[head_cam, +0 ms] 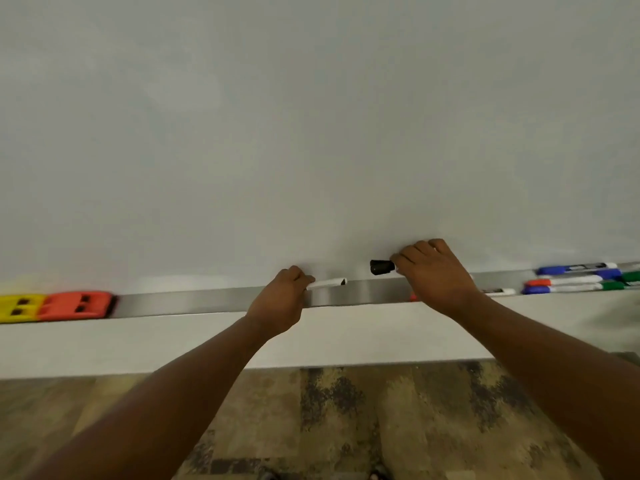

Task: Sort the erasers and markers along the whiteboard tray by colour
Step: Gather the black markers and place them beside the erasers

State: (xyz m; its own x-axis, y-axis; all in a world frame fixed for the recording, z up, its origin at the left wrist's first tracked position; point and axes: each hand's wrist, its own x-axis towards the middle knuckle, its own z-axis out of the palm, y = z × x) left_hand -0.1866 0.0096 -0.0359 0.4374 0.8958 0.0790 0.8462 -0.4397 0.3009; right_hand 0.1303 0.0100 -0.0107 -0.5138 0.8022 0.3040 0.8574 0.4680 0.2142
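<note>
My left hand [280,303] grips a white marker [327,283] whose bare black tip points right, just above the metal tray [194,301]. My right hand [436,271] pinches a black marker cap [381,267], held apart from the tip and slightly higher. A yellow eraser [17,307] and an orange-red eraser [76,304] sit side by side at the tray's left end. At the right end lie blue-capped markers [575,270], a red-capped one [561,281] and a green one [613,285]. A white marker [498,291] and a bit of red peek out beside my right wrist.
The whiteboard [311,133] fills the upper view. Below the tray runs a white wall strip [138,344], then patterned brown carpet [329,417].
</note>
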